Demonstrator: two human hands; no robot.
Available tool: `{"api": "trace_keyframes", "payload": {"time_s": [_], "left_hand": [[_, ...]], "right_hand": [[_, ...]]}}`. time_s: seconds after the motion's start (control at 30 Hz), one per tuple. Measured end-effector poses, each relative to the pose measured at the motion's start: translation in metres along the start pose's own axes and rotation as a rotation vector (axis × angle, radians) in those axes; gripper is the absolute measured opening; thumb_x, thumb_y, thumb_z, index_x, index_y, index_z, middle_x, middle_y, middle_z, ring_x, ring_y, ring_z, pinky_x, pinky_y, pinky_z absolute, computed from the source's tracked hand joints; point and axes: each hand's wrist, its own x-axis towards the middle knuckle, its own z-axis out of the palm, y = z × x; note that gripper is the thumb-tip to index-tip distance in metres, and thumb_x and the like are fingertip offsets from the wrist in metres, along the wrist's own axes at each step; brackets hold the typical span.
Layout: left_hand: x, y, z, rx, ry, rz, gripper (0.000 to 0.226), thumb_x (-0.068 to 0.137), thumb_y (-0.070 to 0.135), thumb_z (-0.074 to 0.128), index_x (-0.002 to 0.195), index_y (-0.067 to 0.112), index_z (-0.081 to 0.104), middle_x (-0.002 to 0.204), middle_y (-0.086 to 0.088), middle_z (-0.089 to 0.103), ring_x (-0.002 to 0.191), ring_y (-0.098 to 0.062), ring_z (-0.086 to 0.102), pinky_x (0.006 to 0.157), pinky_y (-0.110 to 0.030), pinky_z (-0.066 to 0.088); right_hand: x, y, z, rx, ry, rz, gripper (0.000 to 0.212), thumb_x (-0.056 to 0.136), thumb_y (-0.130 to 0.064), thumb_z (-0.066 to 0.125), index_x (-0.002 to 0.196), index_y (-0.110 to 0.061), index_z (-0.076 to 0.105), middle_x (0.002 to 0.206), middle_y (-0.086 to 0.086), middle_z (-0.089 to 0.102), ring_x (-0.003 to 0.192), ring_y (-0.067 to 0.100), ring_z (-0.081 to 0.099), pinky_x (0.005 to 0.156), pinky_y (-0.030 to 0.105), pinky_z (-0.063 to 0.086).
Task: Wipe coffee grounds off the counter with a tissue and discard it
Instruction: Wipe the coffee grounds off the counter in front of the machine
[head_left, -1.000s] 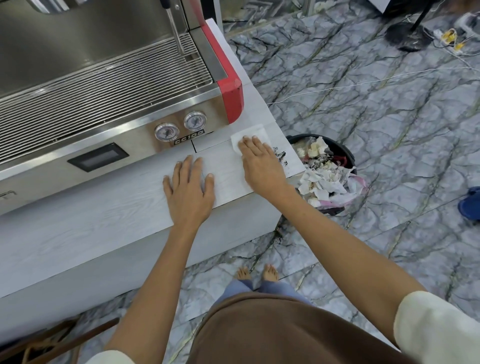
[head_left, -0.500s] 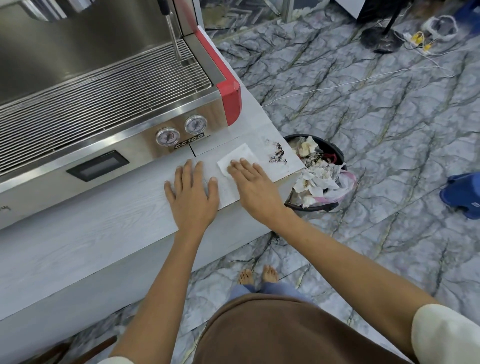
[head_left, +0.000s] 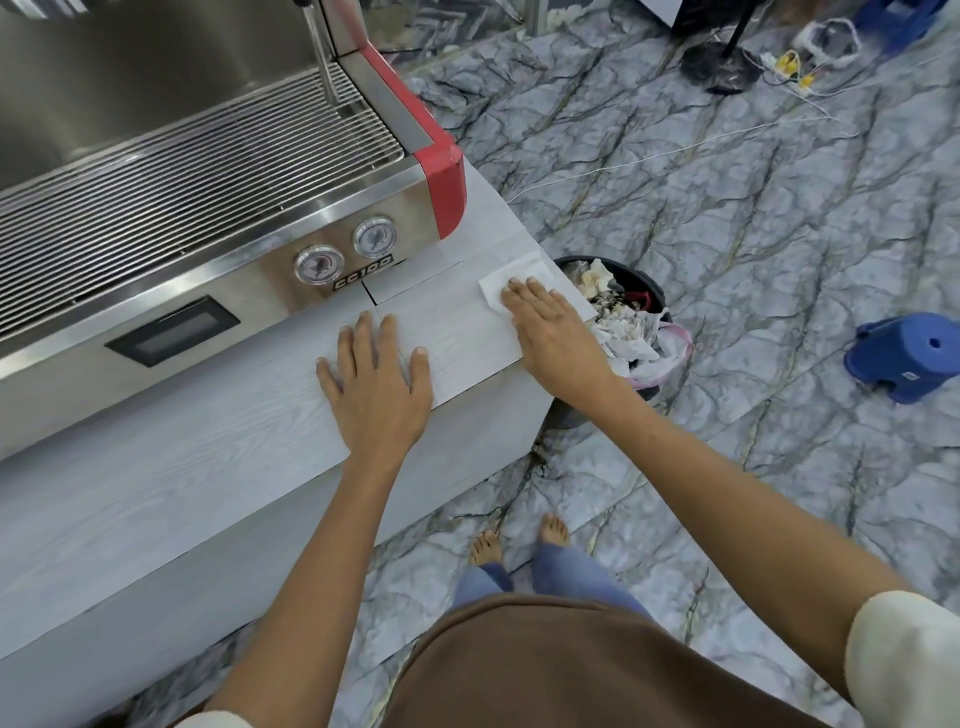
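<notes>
The right hand (head_left: 558, 332) has no clenched grip: its fingers lie straight and flat, pressing the white tissue (head_left: 511, 280) down onto the bench (head_left: 208, 467). The tissue sits at the bench's far right corner, at about one o'clock from the left hand, and its near part is hidden under the fingers. The left hand (head_left: 376, 384) is released too, palm down with the fingers spread on the pale wood-grain surface, holding nothing, close to the front edge. The two hands are apart, with bare bench between them.

At eleven o'clock from the left hand stands the espresso machine (head_left: 208, 208), steel with a red corner, its two round gauges (head_left: 345, 252) facing the bench edge. On the floor at three o'clock from the tissue, just beside the bench's corner, is a black bin (head_left: 644, 291) with a pink liner, filled with crumpled paper. No grounds show on the bare bench around the tissue. A blue stool (head_left: 906, 353) lies on the marble-patterned floor (head_left: 727, 234) well to the right, at three o'clock from the bin.
</notes>
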Motion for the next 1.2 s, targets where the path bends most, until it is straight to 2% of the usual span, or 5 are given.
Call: {"api": "trace_keyframes", "payload": {"time_s": [0.33, 0.6, 0.87, 1.0, 1.2], "left_hand": [[0.003, 0.012, 0.005, 0.013, 0.019, -0.048, 0.056, 0.102, 0.049, 0.032, 0.153, 0.027, 0.03, 0.166, -0.001, 0.019, 0.153, -0.023, 0.01, 0.121, -0.058, 0.006], [0.012, 0.047, 0.015, 0.015, 0.013, -0.079, 0.059, 0.102, 0.052, 0.029, 0.155, 0.025, 0.028, 0.167, -0.007, 0.016, 0.154, -0.024, 0.007, 0.122, -0.057, 0.002], [0.018, 0.061, 0.023, 0.03, 0.049, -0.076, 0.058, 0.101, 0.052, 0.029, 0.152, 0.025, 0.032, 0.165, -0.006, 0.02, 0.153, -0.024, 0.012, 0.12, -0.059, 0.008], [0.018, 0.059, 0.024, 0.029, 0.064, -0.076, 0.058, 0.101, 0.052, 0.029, 0.152, 0.025, 0.032, 0.165, -0.006, 0.021, 0.153, -0.024, 0.013, 0.12, -0.059, 0.008], [0.018, 0.06, 0.024, 0.025, 0.06, -0.09, 0.059, 0.101, 0.052, 0.029, 0.154, 0.025, 0.031, 0.166, -0.005, 0.021, 0.153, -0.024, 0.013, 0.121, -0.058, 0.007]], "right_hand": [[0.023, 0.065, -0.027, 0.112, -0.034, 0.1, 0.054, 0.085, 0.018, 0.04, 0.136, 0.0, 0.046, 0.143, 0.02, 0.045, 0.137, 0.033, 0.035, 0.115, 0.044, 0.027], [0.03, 0.116, -0.043, 0.156, -0.095, 0.192, 0.042, 0.095, 0.004, 0.039, 0.136, 0.001, 0.046, 0.14, 0.021, 0.048, 0.133, 0.035, 0.04, 0.109, 0.046, 0.034], [0.031, 0.059, -0.041, 0.219, 0.062, -0.013, 0.043, 0.09, 0.01, 0.043, 0.132, 0.001, 0.049, 0.136, 0.023, 0.051, 0.131, 0.036, 0.043, 0.11, 0.045, 0.034], [0.023, 0.023, -0.026, 0.204, 0.036, -0.139, 0.043, 0.089, 0.01, 0.046, 0.131, 0.0, 0.05, 0.136, 0.021, 0.052, 0.131, 0.035, 0.044, 0.111, 0.045, 0.031], [0.021, 0.005, -0.005, 0.164, -0.059, -0.181, 0.04, 0.092, 0.004, 0.046, 0.131, 0.0, 0.051, 0.136, 0.02, 0.052, 0.133, 0.032, 0.042, 0.112, 0.043, 0.031]]}}
